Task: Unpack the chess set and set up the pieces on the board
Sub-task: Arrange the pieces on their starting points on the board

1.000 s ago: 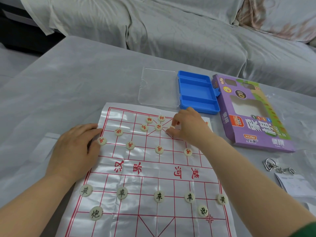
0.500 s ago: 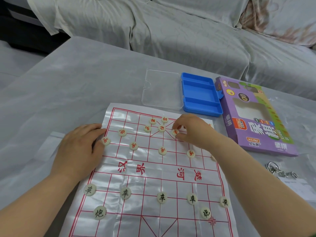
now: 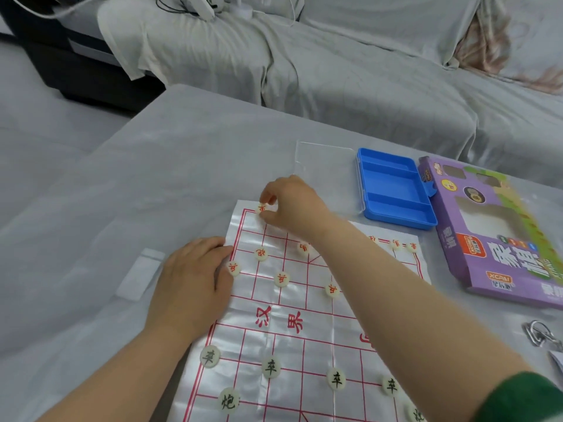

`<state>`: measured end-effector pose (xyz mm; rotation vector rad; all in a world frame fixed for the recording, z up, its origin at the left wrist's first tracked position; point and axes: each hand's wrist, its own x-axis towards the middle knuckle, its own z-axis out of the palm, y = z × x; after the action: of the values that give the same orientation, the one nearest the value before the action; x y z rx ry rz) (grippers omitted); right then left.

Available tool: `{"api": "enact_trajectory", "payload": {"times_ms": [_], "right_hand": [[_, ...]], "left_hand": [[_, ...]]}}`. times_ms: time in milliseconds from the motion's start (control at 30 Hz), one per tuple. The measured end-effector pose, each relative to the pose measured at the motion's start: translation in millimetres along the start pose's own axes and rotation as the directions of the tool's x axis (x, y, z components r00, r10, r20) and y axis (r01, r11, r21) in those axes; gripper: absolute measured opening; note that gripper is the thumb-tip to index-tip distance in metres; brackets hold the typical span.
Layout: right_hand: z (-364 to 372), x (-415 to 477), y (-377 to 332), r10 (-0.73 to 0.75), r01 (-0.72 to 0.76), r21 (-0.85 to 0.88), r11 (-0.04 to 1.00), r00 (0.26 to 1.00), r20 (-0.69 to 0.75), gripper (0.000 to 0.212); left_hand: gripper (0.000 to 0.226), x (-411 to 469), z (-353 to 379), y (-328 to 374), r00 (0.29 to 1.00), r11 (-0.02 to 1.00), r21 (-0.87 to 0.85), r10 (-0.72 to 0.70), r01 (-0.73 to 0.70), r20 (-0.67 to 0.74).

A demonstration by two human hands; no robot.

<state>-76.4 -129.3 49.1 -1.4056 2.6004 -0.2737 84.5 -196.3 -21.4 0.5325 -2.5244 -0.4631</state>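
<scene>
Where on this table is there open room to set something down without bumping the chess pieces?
The widest bare cloth lies beyond the board and left of the clear lid. The board's middle band, between red-lettered pieces and black-lettered pieces, is free too. The right side is crowded: blue tray, purple box, metal rings.

My left grip (image 3: 192, 278) lies palm down on the left edge of the board (image 3: 304, 354), fingers straight and close together, their tips just over the edge line. Its bare forearm runs back off the board's near left side. My right grip (image 3: 292, 205) sits at the board's far left corner, fingers curled, thumb and forefinger pinching a round piece (image 3: 262, 207) there. The right forearm reaches slantwise across the board from its near right side, where a green sleeve (image 3: 518, 400) covers the arm.
</scene>
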Motion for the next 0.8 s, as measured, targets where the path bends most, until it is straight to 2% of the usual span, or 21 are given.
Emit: {"api": "enact_trajectory", "payload": {"times_ms": [467, 633, 800], "right_hand": [[26, 19, -15, 0.044, -0.046, 0.051, 0.998, 0.999, 0.026, 0.033], [7, 2, -2, 0.052, -0.054, 0.078, 0.995, 0.998, 0.023, 0.035], [-24, -34, 32, 0.155, -0.156, 0.038, 0.987, 0.987, 0.035, 0.028]], "left_hand": [[0.042, 0, -1, -2, 0.999, 1.000, 0.013, -0.012, 0.011, 0.045], [0.043, 0, -2, -2, 0.999, 1.000, 0.021, -0.008, 0.007, 0.046], [0.044, -1, -1, -1, 0.999, 1.000, 0.018, -0.002, 0.001, 0.035]]}}
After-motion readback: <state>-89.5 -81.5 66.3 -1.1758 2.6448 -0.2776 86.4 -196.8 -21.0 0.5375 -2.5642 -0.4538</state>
